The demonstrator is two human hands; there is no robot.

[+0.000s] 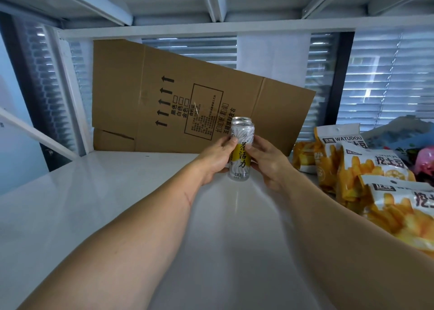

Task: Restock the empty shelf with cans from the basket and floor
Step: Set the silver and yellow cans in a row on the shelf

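1. Two bare forearms in view, from elbow to hand; no sleeves seen.
2. Left hand: no ring, watch or glove visible.
3. Right hand: likewise bare, nothing worn at the wrist.
4. Left forearm: thin, slanted scratch mark just below the wrist.

I hold a silver and yellow can upright on the white shelf, my left grip curled round its left side and my right grip curled round its right. A second can stands just behind it, only its top showing. Behind both, a flattened cardboard box leans tilted against the back of the shelf. To my right lie bags of fries snacks, close to my right forearm.
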